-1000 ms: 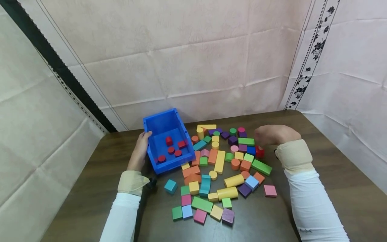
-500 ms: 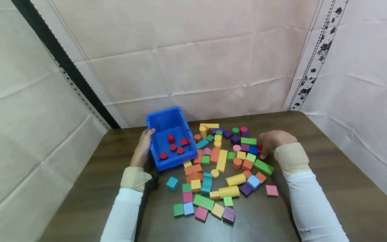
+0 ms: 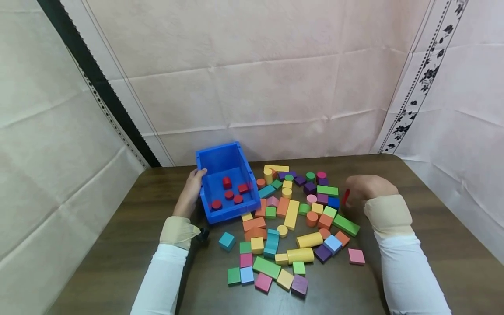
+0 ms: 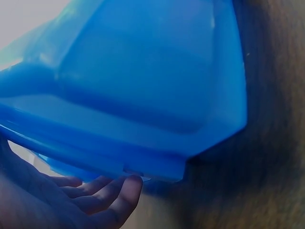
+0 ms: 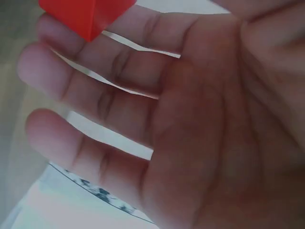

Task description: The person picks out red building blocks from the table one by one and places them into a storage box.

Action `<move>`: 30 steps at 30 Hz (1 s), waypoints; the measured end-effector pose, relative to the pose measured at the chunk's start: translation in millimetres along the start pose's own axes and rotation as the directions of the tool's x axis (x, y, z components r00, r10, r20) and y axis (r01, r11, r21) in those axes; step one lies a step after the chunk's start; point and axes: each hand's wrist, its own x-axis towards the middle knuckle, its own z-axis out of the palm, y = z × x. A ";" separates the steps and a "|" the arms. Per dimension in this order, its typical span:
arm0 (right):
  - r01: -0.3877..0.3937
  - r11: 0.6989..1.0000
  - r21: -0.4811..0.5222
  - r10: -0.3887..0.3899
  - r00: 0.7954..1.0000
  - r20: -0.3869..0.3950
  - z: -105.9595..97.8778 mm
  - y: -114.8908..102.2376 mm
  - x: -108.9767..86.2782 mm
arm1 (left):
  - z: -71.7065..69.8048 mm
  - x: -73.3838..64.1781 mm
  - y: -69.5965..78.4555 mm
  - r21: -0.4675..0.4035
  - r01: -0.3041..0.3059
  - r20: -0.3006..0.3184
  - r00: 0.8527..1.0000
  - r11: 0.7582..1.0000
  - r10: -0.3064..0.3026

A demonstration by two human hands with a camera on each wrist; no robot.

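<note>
My left hand grips the left rim of a blue plastic bin, thumb over the edge. The left wrist view has the bin's outer wall close up, with curled fingers at its rim. Inside the bin lie several red blocks, some round and some square-edged. At the right of the block spread, my right hand pinches a red block at its fingertips; only a sliver of it shows in the head view. Just left of those fingers sits a dark blue block.
Several loose blocks in many colours cover the middle of the brown table, including a long green block, yellow cylinders and a pink block near the right forearm. White cloth hangs behind the table's far edge.
My right hand has come down onto the red block beside the dark blue one, taken hold of it and drawn it slightly right. The left hand keeps its grip on the bin.
</note>
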 end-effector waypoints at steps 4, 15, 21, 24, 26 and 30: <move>0.076 0.996 -0.043 -0.077 0.997 -0.031 -3.1 -5.7 -7.1 | -0.6 -0.3 1.0 -0.003 -0.006 -0.004 1.000 1.000 0.006; 0.198 0.977 -0.083 -0.205 0.975 -0.091 1.6 -20.0 -6.8 | -0.3 -2.4 -2.6 -0.008 -0.016 -0.002 1.000 1.000 0.016; 0.319 0.940 -0.118 -0.334 0.932 -0.140 3.5 -30.9 1.2 | -0.9 -2.4 -3.0 -0.002 -0.022 -0.004 1.000 1.000 0.022; 0.319 0.939 -0.129 -0.336 0.930 -0.149 4.3 -33.5 4.2 | -0.5 -2.2 -2.3 -0.007 -0.029 -0.007 1.000 1.000 0.029; 0.323 0.937 -0.132 -0.342 0.926 -0.158 4.4 -34.3 4.6 | -0.4 -2.0 -1.7 -0.010 -0.034 -0.012 0.999 0.999 0.034; 0.355 0.923 -0.148 -0.379 0.906 -0.188 5.3 -34.7 7.8 | -0.6 -2.7 -1.4 -0.010 -0.040 -0.022 0.999 0.999 0.039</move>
